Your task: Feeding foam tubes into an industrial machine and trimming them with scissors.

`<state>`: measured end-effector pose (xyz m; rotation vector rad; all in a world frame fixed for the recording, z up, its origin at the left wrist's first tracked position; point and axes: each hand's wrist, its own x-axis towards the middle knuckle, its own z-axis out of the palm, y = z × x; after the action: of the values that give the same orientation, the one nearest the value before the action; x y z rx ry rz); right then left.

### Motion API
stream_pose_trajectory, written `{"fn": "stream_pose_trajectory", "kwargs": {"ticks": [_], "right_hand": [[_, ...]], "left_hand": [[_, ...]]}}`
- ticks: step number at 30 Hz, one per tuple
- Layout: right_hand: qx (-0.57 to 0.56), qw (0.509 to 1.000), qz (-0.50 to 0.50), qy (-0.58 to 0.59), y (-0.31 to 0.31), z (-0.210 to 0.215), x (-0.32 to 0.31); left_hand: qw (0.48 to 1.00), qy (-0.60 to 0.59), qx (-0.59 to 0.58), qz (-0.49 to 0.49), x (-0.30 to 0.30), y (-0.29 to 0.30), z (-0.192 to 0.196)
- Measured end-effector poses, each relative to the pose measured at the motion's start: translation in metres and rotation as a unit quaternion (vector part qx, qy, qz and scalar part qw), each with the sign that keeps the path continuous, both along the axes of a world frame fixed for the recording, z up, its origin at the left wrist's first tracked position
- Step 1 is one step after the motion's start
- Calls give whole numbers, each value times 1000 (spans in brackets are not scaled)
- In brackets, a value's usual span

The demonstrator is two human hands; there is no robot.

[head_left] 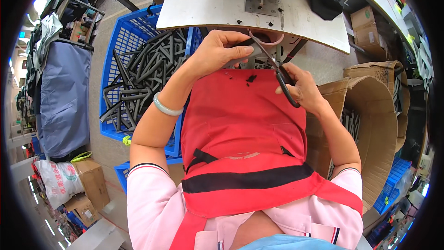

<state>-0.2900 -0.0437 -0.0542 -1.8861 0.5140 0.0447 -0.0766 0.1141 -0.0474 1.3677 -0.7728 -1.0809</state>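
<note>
A red apron [240, 125] is covering the person's lap, with black scraps [251, 78] lying near its far edge. Above it, the right hand [301, 87] is gripping the black handles of the scissors [277, 67], fingers closed through the loops. The left hand [221, 52] is wrapped around a dark grey strip [247, 52], holding it at the near edge of the white table [208, 4], where the scissor blades are meeting it. Left of the table, a blue crate [121, 41] is holding many more black strips [145, 71]. A cardboard box [370, 111] is standing at the right.
</note>
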Motion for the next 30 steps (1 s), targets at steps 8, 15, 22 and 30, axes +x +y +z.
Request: {"fn": "stream_pose_trajectory", "kwargs": {"ticks": [8,15,22,30], "right_hand": [[-289,949,-92,-86,-71,-9,21],[-590,797,-70,-110,-102,11,35],[-436,770,408,-226,94,-55,13],[-527,825,127,-158,62,-188,29]], "left_hand": [[998,-51,28,-24,-3,2,5],[915,-390,-106,1,-21,-12,-12],[845,-534,3,-16,-65,-33,-35],[857,-507,-86,-34,-104,-34,-66]]}}
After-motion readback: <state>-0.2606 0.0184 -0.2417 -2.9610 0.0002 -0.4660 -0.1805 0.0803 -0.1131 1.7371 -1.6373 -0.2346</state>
